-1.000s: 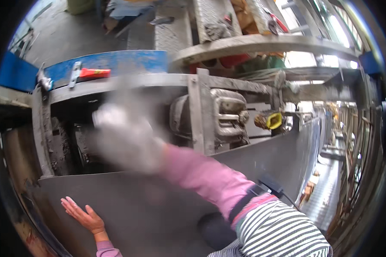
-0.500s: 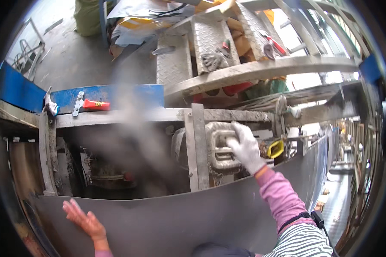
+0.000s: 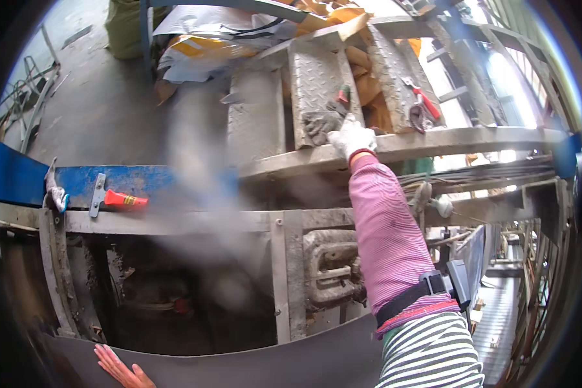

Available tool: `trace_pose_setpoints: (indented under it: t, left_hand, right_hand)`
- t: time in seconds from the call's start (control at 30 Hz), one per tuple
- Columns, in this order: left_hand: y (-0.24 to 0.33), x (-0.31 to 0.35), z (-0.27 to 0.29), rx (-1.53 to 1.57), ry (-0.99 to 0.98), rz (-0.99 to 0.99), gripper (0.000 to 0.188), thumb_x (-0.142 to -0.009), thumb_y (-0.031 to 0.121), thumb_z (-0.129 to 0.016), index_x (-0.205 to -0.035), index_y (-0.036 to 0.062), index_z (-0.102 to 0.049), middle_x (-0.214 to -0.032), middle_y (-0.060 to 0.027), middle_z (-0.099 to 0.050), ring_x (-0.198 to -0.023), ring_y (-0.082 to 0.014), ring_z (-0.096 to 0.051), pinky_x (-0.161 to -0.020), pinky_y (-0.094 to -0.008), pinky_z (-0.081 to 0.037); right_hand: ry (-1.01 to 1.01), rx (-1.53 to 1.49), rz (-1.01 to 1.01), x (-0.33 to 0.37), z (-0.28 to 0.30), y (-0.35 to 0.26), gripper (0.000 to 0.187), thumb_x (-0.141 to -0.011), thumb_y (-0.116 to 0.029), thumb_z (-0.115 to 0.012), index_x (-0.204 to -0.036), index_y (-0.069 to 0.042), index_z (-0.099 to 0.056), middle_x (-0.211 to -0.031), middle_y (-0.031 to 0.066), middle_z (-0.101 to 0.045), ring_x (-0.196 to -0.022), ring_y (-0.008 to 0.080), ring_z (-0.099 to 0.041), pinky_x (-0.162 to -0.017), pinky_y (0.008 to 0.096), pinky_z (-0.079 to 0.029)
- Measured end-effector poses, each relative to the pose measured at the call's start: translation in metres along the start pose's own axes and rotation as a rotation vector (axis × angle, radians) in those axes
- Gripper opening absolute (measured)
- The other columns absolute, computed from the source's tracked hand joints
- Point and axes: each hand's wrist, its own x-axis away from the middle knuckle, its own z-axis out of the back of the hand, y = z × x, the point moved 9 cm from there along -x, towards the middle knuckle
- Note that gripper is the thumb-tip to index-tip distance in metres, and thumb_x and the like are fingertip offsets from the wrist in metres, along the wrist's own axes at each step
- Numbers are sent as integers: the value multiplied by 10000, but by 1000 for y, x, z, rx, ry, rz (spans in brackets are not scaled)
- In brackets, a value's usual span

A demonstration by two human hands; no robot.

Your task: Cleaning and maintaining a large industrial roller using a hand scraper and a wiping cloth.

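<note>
My left hand (image 3: 121, 369) is bare and open, fingers stretched out over the left end of a dark grey sheet (image 3: 239, 370). My right hand (image 3: 354, 138), in a white glove, reaches far forward to a metal stair. Its fingers look apart, at the near edge of a crumpled grey glove (image 3: 319, 127) on a tread. Just beyond the fingertips lies a hand tool with a red and green handle (image 3: 344, 94); its other end is partly covered. Whether my fingers touch the glove or tool, I cannot tell.
A red-handled scraper (image 3: 124, 200) lies on the blue beam (image 3: 155, 178) at left. Another red-handled tool (image 3: 425, 102) rests on the stair. A dark opening in the frame (image 3: 279, 284) is beside a metal box with a handle (image 3: 330, 268). A blurred smear covers part of the view.
My right hand has left the metal box and moved forward to the stair tread. My left hand sits lower in view, and the view has tilted up.
</note>
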Motion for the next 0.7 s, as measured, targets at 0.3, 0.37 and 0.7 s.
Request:
trace_pose_setpoints:
  t: [0.3,0.37,0.7]
  left_hand:
    - [-13,1,-21,-159,-26,40,697,-980,497,-237,-1458,-10,-261,-1519,-224,-233,-1420,-373,-200,-1144,-509,-118]
    - [-13,1,-22,-136,-12,16,695,-979,494,-240,-1456,-11,-265,-1517,-231,-232,-1415,-392,-200,-1140,-519,-116]
    - [-14,11,-19,109,77,72,815,-911,516,-401,-1457,-58,-213,-1527,-261,-162,-1432,-406,-110,-1139,-536,-47]
  right_hand:
    - [22,-44,-3,-24,0,4,608,-740,-414,-603,-1266,-113,-560,-1196,177,-618,-1095,330,-605,-927,422,-450]
    - [238,-559,136,-19,-2,-6,376,-801,-266,-548,-1141,-139,-644,-1132,138,-657,-1041,335,-613,-940,377,-444]
    - [-539,-1461,291,403,-5,-107,317,-980,-336,-513,-1095,-40,-500,-1022,88,-590,-859,129,-605,-728,260,-508]
